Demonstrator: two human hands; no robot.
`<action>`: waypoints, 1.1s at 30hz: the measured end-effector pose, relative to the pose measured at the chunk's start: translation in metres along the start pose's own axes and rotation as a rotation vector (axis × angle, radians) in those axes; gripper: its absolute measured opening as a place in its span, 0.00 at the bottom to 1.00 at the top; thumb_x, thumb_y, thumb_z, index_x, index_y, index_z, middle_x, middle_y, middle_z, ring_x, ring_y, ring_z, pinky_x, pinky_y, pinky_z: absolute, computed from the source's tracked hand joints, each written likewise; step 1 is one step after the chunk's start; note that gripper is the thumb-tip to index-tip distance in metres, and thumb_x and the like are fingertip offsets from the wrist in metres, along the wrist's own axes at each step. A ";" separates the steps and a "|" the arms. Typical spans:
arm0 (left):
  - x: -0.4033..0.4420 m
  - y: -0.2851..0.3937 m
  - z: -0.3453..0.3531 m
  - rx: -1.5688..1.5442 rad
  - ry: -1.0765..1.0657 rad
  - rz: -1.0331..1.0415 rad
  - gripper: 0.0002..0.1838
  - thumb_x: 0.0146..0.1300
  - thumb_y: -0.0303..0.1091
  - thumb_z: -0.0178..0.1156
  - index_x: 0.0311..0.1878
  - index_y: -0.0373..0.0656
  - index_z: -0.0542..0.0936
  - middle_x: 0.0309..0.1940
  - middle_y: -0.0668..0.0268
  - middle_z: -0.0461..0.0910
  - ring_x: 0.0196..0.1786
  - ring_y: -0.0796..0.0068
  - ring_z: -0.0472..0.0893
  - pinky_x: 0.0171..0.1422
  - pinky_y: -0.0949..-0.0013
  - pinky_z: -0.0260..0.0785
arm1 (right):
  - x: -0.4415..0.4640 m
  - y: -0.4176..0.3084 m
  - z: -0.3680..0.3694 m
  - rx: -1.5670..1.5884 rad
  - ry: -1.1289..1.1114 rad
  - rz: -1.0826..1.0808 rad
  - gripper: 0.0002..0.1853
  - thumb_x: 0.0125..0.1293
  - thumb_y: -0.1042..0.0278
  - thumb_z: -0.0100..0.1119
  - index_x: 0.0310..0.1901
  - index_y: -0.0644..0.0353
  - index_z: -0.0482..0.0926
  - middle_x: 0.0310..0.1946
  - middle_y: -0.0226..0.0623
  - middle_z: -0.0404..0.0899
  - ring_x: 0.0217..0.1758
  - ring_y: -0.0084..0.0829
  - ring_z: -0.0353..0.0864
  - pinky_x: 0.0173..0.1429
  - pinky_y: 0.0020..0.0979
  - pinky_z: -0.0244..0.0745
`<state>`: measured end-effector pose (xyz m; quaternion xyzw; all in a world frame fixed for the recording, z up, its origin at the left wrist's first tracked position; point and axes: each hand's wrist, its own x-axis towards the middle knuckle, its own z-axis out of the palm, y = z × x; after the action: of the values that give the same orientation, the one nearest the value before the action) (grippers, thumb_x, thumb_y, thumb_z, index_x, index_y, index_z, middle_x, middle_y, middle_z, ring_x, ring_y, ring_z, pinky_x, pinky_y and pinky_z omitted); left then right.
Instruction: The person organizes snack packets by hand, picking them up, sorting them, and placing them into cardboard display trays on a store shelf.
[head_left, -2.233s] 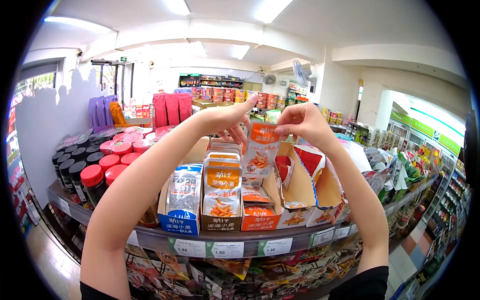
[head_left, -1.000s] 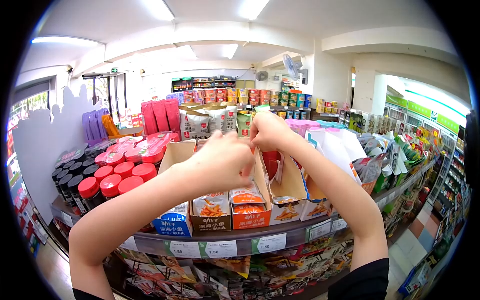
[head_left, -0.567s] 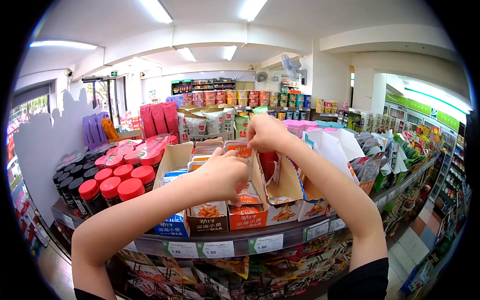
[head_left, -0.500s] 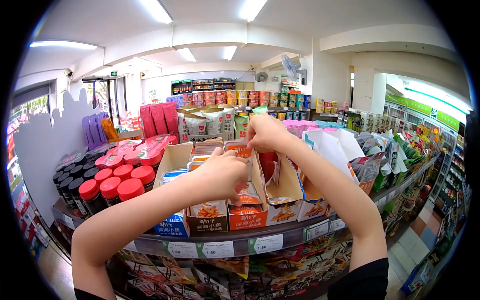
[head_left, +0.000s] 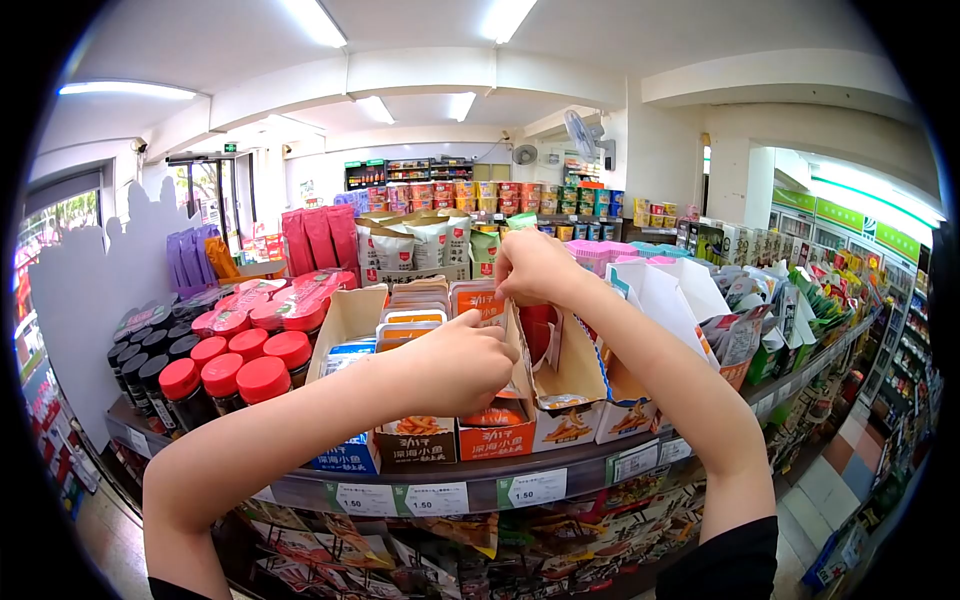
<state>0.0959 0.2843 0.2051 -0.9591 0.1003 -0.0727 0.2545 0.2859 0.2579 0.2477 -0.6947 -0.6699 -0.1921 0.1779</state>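
Observation:
My left hand (head_left: 470,362), its fingers curled, is over the orange box (head_left: 497,441) of snack packets and hides part of it. Whatever those fingers hold, if anything, is out of sight. My right hand (head_left: 528,268) pinches at the upper right of an orange packet (head_left: 478,300) that stands at the back of the same box. Left of it is a brown box (head_left: 417,446) of packets, and beyond that a blue box (head_left: 347,456). Just right of the orange box stands an open carton (head_left: 570,425) with a red inner part.
Jars with red lids (head_left: 264,377) and black-lidded jars (head_left: 150,364) stand at the left. Pink bags (head_left: 318,240) and white bags (head_left: 428,243) are behind. Price tags (head_left: 437,499) line the shelf edge. Packets (head_left: 745,330) fill cartons at the right.
My left hand has moved slightly right and its fingers are more curled. Earlier, a raised orange packet was in my right hand; that hand is now lower, at the box's back.

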 end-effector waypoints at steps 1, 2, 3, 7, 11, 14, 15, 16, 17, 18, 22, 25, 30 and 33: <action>0.000 0.001 -0.001 0.023 0.032 0.001 0.08 0.53 0.39 0.65 0.26 0.46 0.82 0.35 0.71 0.77 0.47 0.70 0.74 0.51 0.64 0.61 | 0.000 0.000 0.000 0.000 0.000 -0.001 0.09 0.41 0.67 0.72 0.26 0.59 0.86 0.26 0.42 0.84 0.32 0.38 0.84 0.40 0.36 0.78; -0.001 0.002 -0.003 0.045 0.065 0.001 0.07 0.53 0.38 0.64 0.26 0.46 0.82 0.34 0.71 0.77 0.47 0.70 0.74 0.51 0.65 0.62 | -0.001 0.000 0.000 0.001 -0.001 0.006 0.09 0.41 0.67 0.72 0.26 0.58 0.86 0.26 0.42 0.84 0.32 0.38 0.84 0.41 0.36 0.78; -0.002 0.003 -0.004 0.067 0.097 0.002 0.06 0.53 0.36 0.63 0.25 0.46 0.82 0.34 0.70 0.77 0.46 0.70 0.74 0.50 0.66 0.62 | -0.001 -0.001 0.000 0.001 -0.001 0.013 0.09 0.41 0.67 0.72 0.26 0.58 0.86 0.26 0.42 0.84 0.32 0.38 0.84 0.41 0.36 0.78; -0.003 -0.007 0.000 -0.032 0.193 -0.014 0.04 0.52 0.34 0.62 0.28 0.44 0.81 0.32 0.69 0.77 0.46 0.68 0.76 0.51 0.63 0.66 | -0.001 0.000 0.000 0.010 0.004 0.002 0.09 0.41 0.67 0.73 0.26 0.58 0.87 0.26 0.42 0.84 0.33 0.38 0.84 0.41 0.36 0.78; -0.005 -0.016 -0.009 0.029 0.305 0.006 0.05 0.51 0.31 0.62 0.30 0.41 0.78 0.32 0.66 0.77 0.45 0.66 0.78 0.46 0.62 0.72 | 0.001 0.002 0.002 0.029 0.013 0.003 0.08 0.38 0.69 0.74 0.24 0.56 0.87 0.25 0.41 0.84 0.33 0.38 0.84 0.41 0.36 0.79; -0.006 -0.017 -0.019 0.143 0.369 0.008 0.04 0.53 0.29 0.60 0.29 0.40 0.76 0.28 0.63 0.78 0.38 0.63 0.81 0.37 0.62 0.74 | 0.000 0.002 0.002 0.037 0.007 0.008 0.07 0.39 0.69 0.74 0.24 0.56 0.86 0.25 0.40 0.84 0.33 0.38 0.84 0.41 0.36 0.79; -0.006 -0.016 -0.022 0.116 0.338 -0.069 0.04 0.54 0.30 0.60 0.29 0.40 0.76 0.26 0.62 0.78 0.35 0.61 0.81 0.37 0.60 0.74 | 0.000 0.002 0.002 0.050 -0.002 0.014 0.07 0.39 0.68 0.74 0.24 0.56 0.86 0.25 0.40 0.84 0.33 0.37 0.84 0.41 0.36 0.79; -0.006 -0.015 -0.025 0.089 0.306 -0.146 0.04 0.55 0.30 0.59 0.29 0.41 0.76 0.24 0.61 0.78 0.33 0.60 0.81 0.36 0.59 0.74 | -0.001 0.002 0.001 0.062 -0.010 0.021 0.07 0.39 0.68 0.74 0.24 0.56 0.86 0.25 0.40 0.84 0.33 0.37 0.84 0.41 0.35 0.79; -0.005 -0.014 -0.026 0.062 0.274 -0.223 0.04 0.56 0.30 0.59 0.29 0.41 0.77 0.22 0.60 0.78 0.30 0.58 0.82 0.35 0.58 0.74 | 0.000 0.003 0.002 0.066 -0.005 0.018 0.07 0.40 0.68 0.74 0.24 0.55 0.86 0.25 0.39 0.84 0.33 0.37 0.84 0.41 0.35 0.79; -0.004 -0.012 -0.027 0.033 0.348 -0.277 0.09 0.58 0.34 0.60 0.26 0.39 0.79 0.19 0.58 0.79 0.24 0.58 0.81 0.33 0.58 0.74 | 0.000 0.004 0.003 0.070 0.000 0.015 0.07 0.40 0.68 0.74 0.25 0.55 0.86 0.26 0.39 0.84 0.33 0.37 0.85 0.41 0.35 0.79; -0.005 -0.008 -0.036 -0.286 0.494 -0.526 0.10 0.54 0.34 0.62 0.22 0.38 0.82 0.19 0.56 0.80 0.23 0.60 0.81 0.33 0.62 0.75 | -0.001 0.003 0.001 0.070 -0.004 0.022 0.07 0.41 0.67 0.73 0.26 0.55 0.86 0.27 0.39 0.84 0.35 0.36 0.85 0.42 0.34 0.79; -0.001 -0.022 -0.033 -0.349 0.603 -0.526 0.06 0.49 0.29 0.63 0.21 0.37 0.82 0.19 0.56 0.81 0.23 0.62 0.81 0.33 0.64 0.74 | 0.003 0.008 0.005 0.123 -0.011 0.003 0.11 0.40 0.66 0.72 0.27 0.59 0.86 0.25 0.42 0.83 0.32 0.37 0.83 0.39 0.33 0.77; 0.007 -0.057 -0.036 -0.343 0.623 -0.508 0.08 0.45 0.21 0.62 0.32 0.37 0.77 0.21 0.58 0.82 0.27 0.61 0.83 0.34 0.62 0.74 | 0.001 0.009 0.007 0.131 0.009 -0.032 0.09 0.41 0.69 0.70 0.27 0.62 0.85 0.24 0.41 0.82 0.29 0.36 0.82 0.37 0.33 0.76; 0.016 -0.077 -0.028 -0.307 0.567 -0.463 0.15 0.45 0.21 0.63 0.37 0.41 0.70 0.23 0.59 0.82 0.30 0.59 0.83 0.35 0.61 0.72 | -0.002 0.005 0.005 0.181 -0.005 0.000 0.06 0.42 0.74 0.69 0.26 0.61 0.85 0.24 0.42 0.83 0.29 0.35 0.83 0.37 0.33 0.78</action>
<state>0.1183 0.3331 0.2693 -0.9252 -0.0427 -0.3742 0.0474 0.2911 0.2590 0.2425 -0.6762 -0.6851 -0.1289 0.2383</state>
